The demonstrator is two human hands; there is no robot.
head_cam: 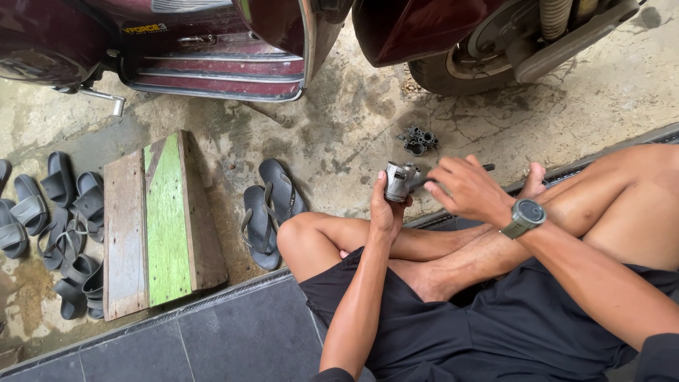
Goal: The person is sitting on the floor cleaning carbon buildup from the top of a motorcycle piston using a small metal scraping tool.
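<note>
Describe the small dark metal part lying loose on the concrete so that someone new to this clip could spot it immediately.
Start at the scooter's rear wheel at the top. Just below it on the cracked concrete floor lies the dark metal part, a cluster of short tubes. Unlike the shiny silver part gripped in the left hand, with the right hand working at it, this one is blackish and untouched.

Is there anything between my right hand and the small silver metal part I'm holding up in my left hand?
Nothing visible stands between them. The left hand grips the small silver metal part, and the right hand is right beside it, bringing a dark slim tool up to its side. The gap between them is open air.
</note>
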